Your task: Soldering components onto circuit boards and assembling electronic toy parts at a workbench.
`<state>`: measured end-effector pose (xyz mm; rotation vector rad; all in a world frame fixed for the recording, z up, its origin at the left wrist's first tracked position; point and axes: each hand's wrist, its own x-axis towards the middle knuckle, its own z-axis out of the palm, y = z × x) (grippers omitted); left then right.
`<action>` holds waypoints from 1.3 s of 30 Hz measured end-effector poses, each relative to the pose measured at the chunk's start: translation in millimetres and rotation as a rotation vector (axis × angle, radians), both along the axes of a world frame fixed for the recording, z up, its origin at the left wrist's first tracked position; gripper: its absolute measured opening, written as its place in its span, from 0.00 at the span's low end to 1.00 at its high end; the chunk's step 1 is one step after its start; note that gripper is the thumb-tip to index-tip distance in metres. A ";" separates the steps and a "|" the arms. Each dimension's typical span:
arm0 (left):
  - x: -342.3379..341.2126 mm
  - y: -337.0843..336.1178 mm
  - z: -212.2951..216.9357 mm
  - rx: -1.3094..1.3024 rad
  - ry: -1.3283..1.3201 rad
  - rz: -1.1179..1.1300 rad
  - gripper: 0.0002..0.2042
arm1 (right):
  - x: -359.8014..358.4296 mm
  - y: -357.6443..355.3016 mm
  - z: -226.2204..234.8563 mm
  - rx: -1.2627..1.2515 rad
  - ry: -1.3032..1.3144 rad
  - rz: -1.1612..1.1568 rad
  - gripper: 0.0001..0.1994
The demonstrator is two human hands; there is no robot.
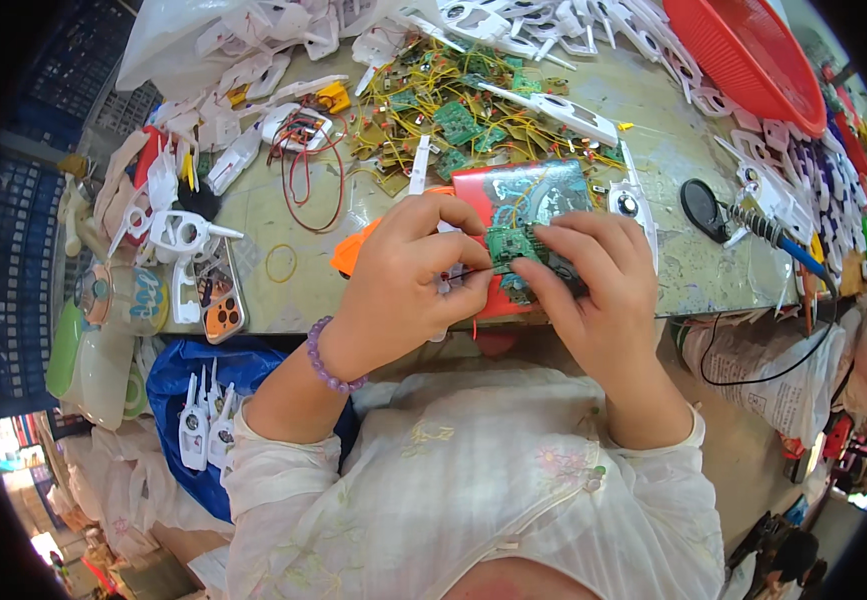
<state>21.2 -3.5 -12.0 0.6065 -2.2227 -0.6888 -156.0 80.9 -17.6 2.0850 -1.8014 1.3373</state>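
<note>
A heap of circuit boards [453, 110] lay at the back of the bench [673, 250], behind a flat box [523, 200]. A soldering iron [768, 232] rested to the right, a basket [753, 55] beyond it, a rubber band [281, 263] to the left.

Both hands, left hand [408, 275] and right hand [593, 275], pinch a green circuit board [509, 245] (over the red box [523, 200]).

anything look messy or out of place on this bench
Yes: green circuit boards lie in a tangled heap of yellow wires behind the hands, and white plastic shells spill toward the table's left edge. Nothing looks broken.
</note>
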 end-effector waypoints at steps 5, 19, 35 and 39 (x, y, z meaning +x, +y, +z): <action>-0.5 6.0 0.3 0.091 0.026 0.027 0.04 | -11.6 -14.7 1.1 0.088 0.021 0.102 0.13; -17.8 2.6 3.8 -0.287 -0.103 -0.048 0.08 | -24.7 -25.6 -1.6 0.114 -0.008 0.195 0.19; -18.9 8.9 9.7 -0.344 -0.194 -0.010 0.08 | -206.3 68.3 -34.1 -0.602 -0.852 -0.723 0.12; -18.9 11.5 12.8 -0.319 -0.234 0.023 0.08 | -212.8 51.5 -16.5 -0.324 -0.655 -0.733 0.17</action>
